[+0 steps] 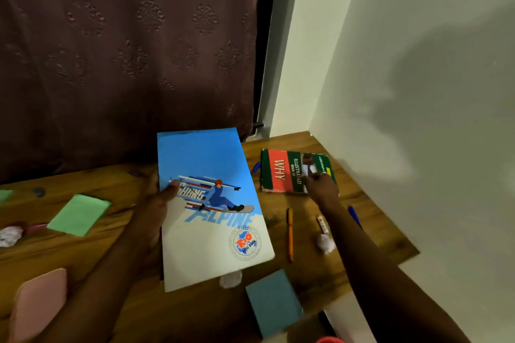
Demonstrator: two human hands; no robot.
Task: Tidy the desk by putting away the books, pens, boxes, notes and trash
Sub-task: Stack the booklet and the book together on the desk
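Observation:
My left hand grips the left edge of a long blue-and-white notebook with a snowboarder on its cover, held tilted above the wooden desk. My right hand rests on the near edge of a green-and-red "WHY" book lying flat at the back right corner. Whether its fingers grip the book I cannot tell. An orange pen, a blue pen and a small white marker lie between the two books and my right arm.
Green notes lie at the left, a blue note pad near the front, a pink one at the front left. Crumpled white paper balls are scattered about. A curtain hangs behind; a wall borders the right.

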